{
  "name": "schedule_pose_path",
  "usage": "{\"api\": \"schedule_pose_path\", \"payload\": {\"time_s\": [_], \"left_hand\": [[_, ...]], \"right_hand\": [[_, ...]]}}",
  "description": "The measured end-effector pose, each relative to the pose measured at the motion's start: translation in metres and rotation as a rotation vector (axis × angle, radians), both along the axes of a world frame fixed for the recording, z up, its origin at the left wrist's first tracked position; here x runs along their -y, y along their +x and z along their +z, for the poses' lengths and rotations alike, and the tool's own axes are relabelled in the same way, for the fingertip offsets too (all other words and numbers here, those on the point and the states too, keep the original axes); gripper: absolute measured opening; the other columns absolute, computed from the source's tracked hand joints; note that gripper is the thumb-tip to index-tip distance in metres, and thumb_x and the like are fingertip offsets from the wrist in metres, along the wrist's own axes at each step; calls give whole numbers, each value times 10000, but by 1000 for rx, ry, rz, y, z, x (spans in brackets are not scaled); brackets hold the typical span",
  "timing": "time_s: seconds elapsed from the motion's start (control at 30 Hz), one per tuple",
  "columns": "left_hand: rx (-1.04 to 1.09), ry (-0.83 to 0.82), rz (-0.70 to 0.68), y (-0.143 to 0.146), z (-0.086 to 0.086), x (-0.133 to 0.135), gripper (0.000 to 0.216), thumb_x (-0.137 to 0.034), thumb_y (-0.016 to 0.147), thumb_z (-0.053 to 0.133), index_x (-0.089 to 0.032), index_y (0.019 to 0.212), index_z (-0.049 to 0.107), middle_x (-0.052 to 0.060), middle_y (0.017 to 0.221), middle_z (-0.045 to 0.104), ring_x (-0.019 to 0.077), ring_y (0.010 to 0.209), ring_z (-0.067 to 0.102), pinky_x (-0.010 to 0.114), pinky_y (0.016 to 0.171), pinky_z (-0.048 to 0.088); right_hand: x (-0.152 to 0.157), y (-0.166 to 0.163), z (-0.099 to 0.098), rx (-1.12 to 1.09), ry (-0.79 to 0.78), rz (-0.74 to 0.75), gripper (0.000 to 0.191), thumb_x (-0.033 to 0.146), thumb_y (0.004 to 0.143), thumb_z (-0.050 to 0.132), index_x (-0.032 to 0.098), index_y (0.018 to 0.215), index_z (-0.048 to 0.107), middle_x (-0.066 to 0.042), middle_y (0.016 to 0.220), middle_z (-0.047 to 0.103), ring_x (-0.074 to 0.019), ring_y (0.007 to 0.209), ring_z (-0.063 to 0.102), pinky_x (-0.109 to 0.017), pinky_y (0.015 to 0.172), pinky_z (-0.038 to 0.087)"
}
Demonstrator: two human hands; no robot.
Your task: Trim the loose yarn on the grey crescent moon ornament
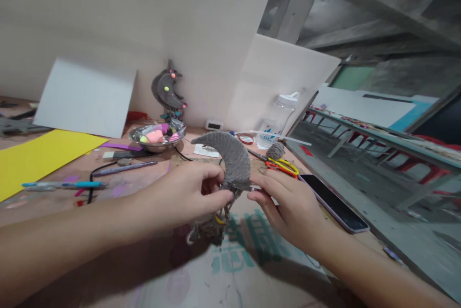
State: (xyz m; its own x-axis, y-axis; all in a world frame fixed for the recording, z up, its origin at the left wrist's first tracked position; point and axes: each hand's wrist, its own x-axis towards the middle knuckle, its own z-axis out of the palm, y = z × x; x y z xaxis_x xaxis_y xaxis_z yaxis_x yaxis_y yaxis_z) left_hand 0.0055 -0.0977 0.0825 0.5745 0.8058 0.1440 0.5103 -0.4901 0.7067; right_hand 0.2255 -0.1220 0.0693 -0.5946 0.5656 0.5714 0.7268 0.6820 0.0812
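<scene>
A crescent shape wrapped in grey yarn (230, 157) is held upright above the table between both hands. My left hand (190, 193) is closed, its fingers pinching the crescent's lower end from the left. My right hand (284, 202) is closed on the lower right edge, thumb and fingers pinching near a loose end of yarn. Grey strands and a small tassel bundle (209, 229) hang below the crescent, down to a cardboard sheet (230, 269) on the table.
A finished grey crescent with coloured pompoms (168, 89) leans on the white board behind. A metal bowl of pompoms (156, 136), yellow paper (39, 154), pens (65, 184), yellow scissors (283, 165), a yarn ball (275, 149), a plastic bottle (277, 116) and a phone (334, 202) lie around.
</scene>
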Motion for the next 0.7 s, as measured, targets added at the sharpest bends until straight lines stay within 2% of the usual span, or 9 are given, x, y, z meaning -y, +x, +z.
{"api": "schedule_pose_path", "payload": {"time_s": [0.3,0.43,0.53,0.6,0.7], "left_hand": [[16,-14,-2,0,0,0,193,-334,778,508,-189,656,540,-42,601,538,115,575,499,207,510,330],[49,-37,7,-1,0,-5,212,-340,783,518,-185,639,530,-46,593,521,112,583,493,206,511,321],[56,-48,-4,-1,1,-9,218,-326,781,524,-178,622,507,-50,588,497,107,580,476,209,518,315],[51,-43,-1,-1,2,-10,228,-329,783,523,-175,617,497,-49,588,484,108,579,466,215,523,311],[45,-47,1,-2,3,-10,250,-362,796,513,-174,631,500,-43,603,481,117,600,465,228,541,313]], "right_hand": [[0,2,-1,-44,-26,15,162,257,897,479,152,937,596,-32,698,553,-143,624,482,-257,573,370],[-2,0,0,-261,-200,2,180,255,909,453,211,1037,571,-38,855,628,-153,781,572,-256,694,443],[-6,0,-1,-433,-205,-36,205,266,912,442,243,1086,549,-39,1008,634,-161,912,580,-263,787,449],[-8,1,0,-508,-231,-61,219,308,909,443,239,1081,558,-40,998,631,-164,896,578,-267,779,449],[-10,2,2,-628,-372,-102,326,441,857,497,200,1063,573,-31,829,594,-152,731,548,-252,637,443]]}}
